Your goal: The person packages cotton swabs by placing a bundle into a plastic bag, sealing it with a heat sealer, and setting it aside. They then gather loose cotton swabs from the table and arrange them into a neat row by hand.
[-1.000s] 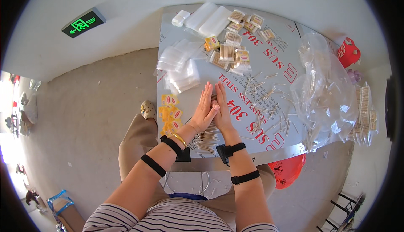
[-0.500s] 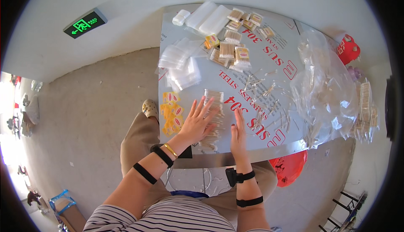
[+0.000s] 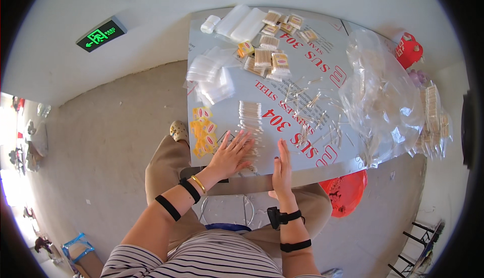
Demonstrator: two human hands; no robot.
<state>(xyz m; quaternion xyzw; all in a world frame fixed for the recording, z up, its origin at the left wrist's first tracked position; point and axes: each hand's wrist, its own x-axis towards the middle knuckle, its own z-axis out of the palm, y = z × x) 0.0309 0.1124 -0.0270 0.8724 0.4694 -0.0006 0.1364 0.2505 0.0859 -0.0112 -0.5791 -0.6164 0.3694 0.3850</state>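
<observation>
Flat on a column of lined-up cotton swabs [image 3: 250, 110] lies my left hand [image 3: 232, 155], its fingers spread and covering the near swabs. To the right of that column, my right hand [image 3: 282, 169] stands on edge by the table's near rim, fingers stretched out and nothing held. Yellow label cards [image 3: 204, 132] are scattered left of my left hand. Loose cotton swabs [image 3: 310, 107] lie in a messy spread beyond my right hand. Small clear plastic bags [image 3: 216, 79] are fanned out at the far left, beside filled packs of swabs [image 3: 263, 57].
The metal-topped table [image 3: 242, 82] carries red print. Rolls of clear film [image 3: 241, 22] lie at its back edge. A big clear bag [image 3: 385, 101] covers the right side, with bundled swab packs [image 3: 434, 119] beyond. A red bag [image 3: 345, 192] sits below the near edge.
My left hand has slid nearer to me along the swab column, uncovering more of its far part. My right hand has also drawn back slightly. The view has shifted a little.
</observation>
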